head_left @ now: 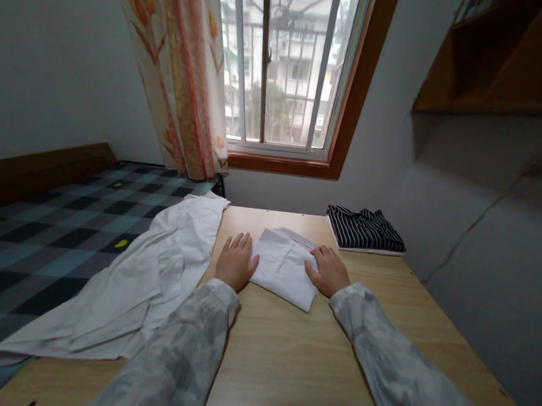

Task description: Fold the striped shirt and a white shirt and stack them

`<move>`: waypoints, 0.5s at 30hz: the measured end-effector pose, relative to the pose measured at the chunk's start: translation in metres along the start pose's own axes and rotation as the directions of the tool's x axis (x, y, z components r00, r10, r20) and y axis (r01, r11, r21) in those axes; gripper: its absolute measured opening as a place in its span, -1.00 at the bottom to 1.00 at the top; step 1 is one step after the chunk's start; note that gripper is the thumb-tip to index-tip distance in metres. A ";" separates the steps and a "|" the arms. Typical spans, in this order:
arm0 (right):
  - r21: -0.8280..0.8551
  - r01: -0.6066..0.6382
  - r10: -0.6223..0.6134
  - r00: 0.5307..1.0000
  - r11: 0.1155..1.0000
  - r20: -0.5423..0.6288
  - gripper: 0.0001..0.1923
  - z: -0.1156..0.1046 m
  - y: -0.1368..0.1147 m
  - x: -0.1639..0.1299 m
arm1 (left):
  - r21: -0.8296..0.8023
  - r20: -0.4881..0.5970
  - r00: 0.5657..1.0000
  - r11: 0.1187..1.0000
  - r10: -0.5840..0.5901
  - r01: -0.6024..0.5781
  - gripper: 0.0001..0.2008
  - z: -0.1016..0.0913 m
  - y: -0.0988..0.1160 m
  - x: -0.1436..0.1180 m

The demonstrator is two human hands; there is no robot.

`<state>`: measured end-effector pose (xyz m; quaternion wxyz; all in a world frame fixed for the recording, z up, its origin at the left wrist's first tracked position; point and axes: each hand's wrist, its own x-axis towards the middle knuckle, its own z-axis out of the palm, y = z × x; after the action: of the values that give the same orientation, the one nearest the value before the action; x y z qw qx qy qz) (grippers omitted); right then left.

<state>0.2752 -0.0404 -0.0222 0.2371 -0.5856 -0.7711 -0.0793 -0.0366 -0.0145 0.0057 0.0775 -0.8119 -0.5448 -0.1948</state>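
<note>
A white button-up shirt [279, 271], folded into a compact bundle, lies at an angle on the wooden table with its collar and buttons facing up. My left hand [236, 262] rests flat beside its left edge, the fingers stretched out and the thumb at the cloth. On the opposite side, my right hand [327, 271] touches the shirt's right edge, thumb apart from slightly bent fingers. Neither hand appears to grip the cloth. To the left, another white garment [154, 275] is spread loosely across the table edge and the bed.
A folded black-and-white striped garment [364, 229] sits at the table's back right. The wooden table [287, 365] adjoins a bed with a checked cover [65, 226]. Behind are a window [289, 74] and a flowered curtain [182, 73]. A wooden shelf [498, 64] hangs upper right.
</note>
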 end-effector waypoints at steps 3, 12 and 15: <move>-0.026 -0.018 0.016 0.996 1.000 -0.084 -0.76 -0.014 -0.010 -0.016 | -0.080 -0.138 0.988 0.993 0.074 -0.086 -0.53 -0.007 0.008 -0.001; 0.260 0.328 -0.364 0.925 0.908 0.106 -0.29 -0.006 -0.015 -0.009 | -0.315 0.143 0.909 0.888 0.392 -0.334 -0.21 0.016 0.039 -0.014; 0.310 0.238 -0.307 0.931 0.921 0.198 -0.29 0.003 0.003 -0.006 | -0.299 0.167 0.917 0.905 0.363 -0.304 -0.18 0.016 0.035 -0.012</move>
<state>0.2786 -0.0436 -0.0279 0.2081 -0.4373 -0.8720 0.0705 -0.0053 -0.0335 -0.0108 -0.0606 -0.9128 -0.3710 -0.1598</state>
